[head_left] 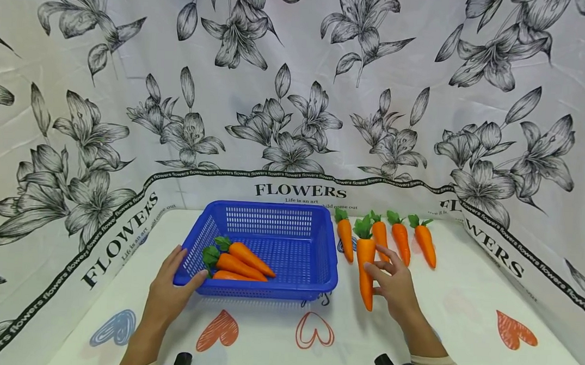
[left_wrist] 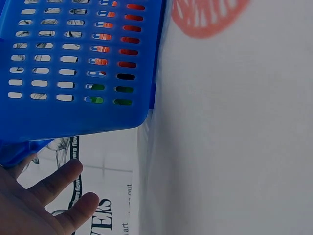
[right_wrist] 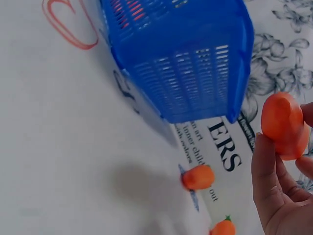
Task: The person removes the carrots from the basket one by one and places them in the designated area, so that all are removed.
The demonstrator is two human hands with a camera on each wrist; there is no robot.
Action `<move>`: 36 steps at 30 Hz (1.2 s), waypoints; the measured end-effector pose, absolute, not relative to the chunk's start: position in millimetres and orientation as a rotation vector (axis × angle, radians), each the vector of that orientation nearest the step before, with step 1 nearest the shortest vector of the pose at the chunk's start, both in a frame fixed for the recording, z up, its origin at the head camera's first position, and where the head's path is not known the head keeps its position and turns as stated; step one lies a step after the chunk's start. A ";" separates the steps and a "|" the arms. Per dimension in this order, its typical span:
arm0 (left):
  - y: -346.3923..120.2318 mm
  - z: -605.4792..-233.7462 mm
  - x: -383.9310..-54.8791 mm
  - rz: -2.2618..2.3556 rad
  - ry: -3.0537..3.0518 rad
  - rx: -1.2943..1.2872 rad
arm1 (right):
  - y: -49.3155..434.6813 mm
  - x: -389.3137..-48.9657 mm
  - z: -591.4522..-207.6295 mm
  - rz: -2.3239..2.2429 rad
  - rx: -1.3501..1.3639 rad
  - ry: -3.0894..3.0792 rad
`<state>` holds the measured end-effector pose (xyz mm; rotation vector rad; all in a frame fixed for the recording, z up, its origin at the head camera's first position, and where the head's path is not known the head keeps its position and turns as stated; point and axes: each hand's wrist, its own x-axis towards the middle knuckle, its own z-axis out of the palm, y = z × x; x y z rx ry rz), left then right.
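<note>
My left hand (head_left: 169,294) holds the left front corner of a blue plastic basket (head_left: 263,287), thumb over the front rim and fingers along the left side. Two of its fingers (left_wrist: 58,181) stand spread below the rim in the left wrist view. Three orange carrots (head_left: 250,257) with green tops lie in the basket's left part. To the right of the basket, my right hand (head_left: 396,288) pinches another carrot (head_left: 365,267) between thumb and fingers, green top up and tip down. In the right wrist view this carrot (right_wrist: 283,125) appears end-on.
Several more carrots (head_left: 424,242) lie in a row on the white cloth behind my right hand, tops toward the back. A white floral curtain (head_left: 295,123) encloses the back and sides. Printed hearts (head_left: 315,330) mark the tablecloth in front of the basket.
</note>
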<state>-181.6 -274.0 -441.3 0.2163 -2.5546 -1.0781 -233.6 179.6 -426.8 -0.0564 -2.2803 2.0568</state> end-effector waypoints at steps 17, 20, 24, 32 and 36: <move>-273.5 -439.5 -181.3 -1.073 -2.555 0.211 | 180.9 -241.5 -454.0 2.010 -0.069 -2.408; -273.5 -439.9 -180.9 -1.071 -2.552 0.209 | 180.8 -243.5 -458.3 1.963 -0.073 -2.471; -272.7 -439.9 -180.9 -1.063 -2.551 0.213 | 181.4 -245.9 -464.2 1.880 -0.063 -2.567; -273.1 -440.5 -180.0 -1.059 -2.564 0.226 | 182.1 -245.4 -469.0 1.706 -0.081 -2.703; -273.7 -440.5 -179.9 -1.063 -2.562 0.222 | 180.7 -246.3 -471.4 1.623 -0.092 -2.769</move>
